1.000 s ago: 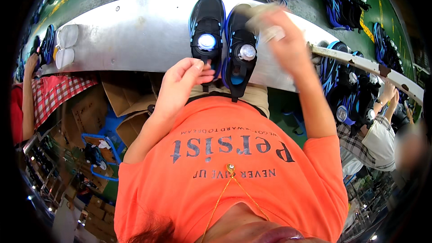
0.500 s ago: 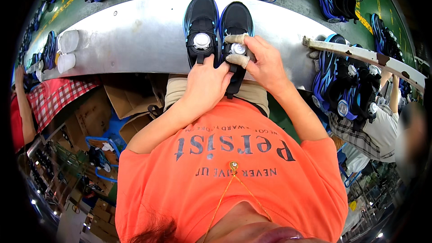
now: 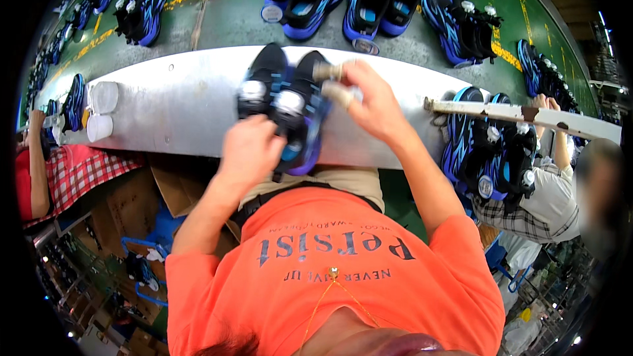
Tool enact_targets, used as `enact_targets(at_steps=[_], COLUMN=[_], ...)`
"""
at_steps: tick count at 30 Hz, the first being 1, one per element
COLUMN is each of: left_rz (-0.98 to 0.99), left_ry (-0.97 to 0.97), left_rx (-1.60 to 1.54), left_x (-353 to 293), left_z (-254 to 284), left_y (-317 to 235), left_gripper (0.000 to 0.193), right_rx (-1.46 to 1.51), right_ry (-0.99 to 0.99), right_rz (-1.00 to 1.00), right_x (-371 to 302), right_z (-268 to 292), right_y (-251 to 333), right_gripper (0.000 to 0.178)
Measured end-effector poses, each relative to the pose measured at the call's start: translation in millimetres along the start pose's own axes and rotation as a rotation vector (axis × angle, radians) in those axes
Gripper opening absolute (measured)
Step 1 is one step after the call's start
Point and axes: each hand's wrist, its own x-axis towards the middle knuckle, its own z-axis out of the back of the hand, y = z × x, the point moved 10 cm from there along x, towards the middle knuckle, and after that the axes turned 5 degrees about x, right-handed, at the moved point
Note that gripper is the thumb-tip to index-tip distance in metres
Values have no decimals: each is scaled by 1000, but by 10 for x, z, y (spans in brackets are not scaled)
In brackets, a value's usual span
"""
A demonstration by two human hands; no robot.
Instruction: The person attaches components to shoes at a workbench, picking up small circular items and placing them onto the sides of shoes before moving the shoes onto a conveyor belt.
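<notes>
A pair of black and blue sneakers stands side by side on the metal bench in front of me, slightly blurred. The left sneaker and the right sneaker each carry a round white dial on the tongue. My left hand is closed at the collar end of the left sneaker, its fingertips partly hidden. Beside the right sneaker's toe is my right hand, thumb and forefinger apart and nothing between them. Beige finger covers sit on those two fingertips.
Stacked clear containers stand on the bench at left. Beyond it, several sneakers rest on a green surface. A worn white bar crosses above more sneakers at right. People work at left and right.
The sneaker pair has shifted left and slants now. My right hand has let go of the right sneaker's dial and moved off to the right. The view has tilted, showing more of the green surface.
</notes>
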Motion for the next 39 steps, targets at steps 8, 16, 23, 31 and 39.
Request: enact_targets(at_steps=[8,16,23,31,39], left_rz=[39,-336,-273,-60,-13], left_ry=[-417,-344,45,-216,-167], left_rx=[345,94,-22,0,-261], left_x=[1493,2249,1152,-114,-62], left_z=[795,70,68,346,-296], left_y=[1667,871,405,-99,-220], left_gripper=[23,19,13,40,18], right_rx=[-1031,-488,-240,181,-88], right_ry=[-230,129,248,375,336], right_rz=[312,-73,-76,28,109], right_x=[882,1207,430,-808,-344], right_z=[413,-170,-233,-761,-101], right_y=[-811,-357,-47,425,132], right_gripper=[25,44,25,19,58])
